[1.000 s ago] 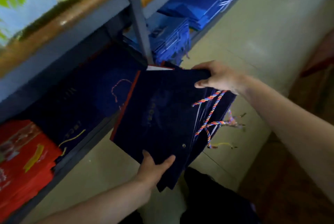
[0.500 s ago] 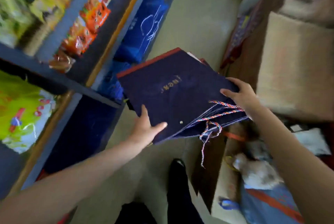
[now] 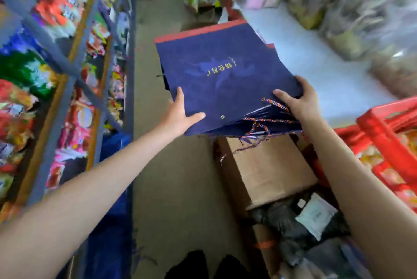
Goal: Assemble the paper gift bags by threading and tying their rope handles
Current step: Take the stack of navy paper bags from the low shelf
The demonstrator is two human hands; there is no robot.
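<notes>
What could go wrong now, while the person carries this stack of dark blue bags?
1. The stack of flat navy gift bags fans apart at its near edge; the left hand and right hand grip only there, so bags may slide out.
2. Loose striped rope handles dangle and might snag on the cardboard box.

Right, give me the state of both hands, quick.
Left hand: gripping the stack of flat navy paper gift bags.
Right hand: gripping the same stack.

Bare forearms (no sleeves), dark shoes [image 3: 204, 265]
</notes>
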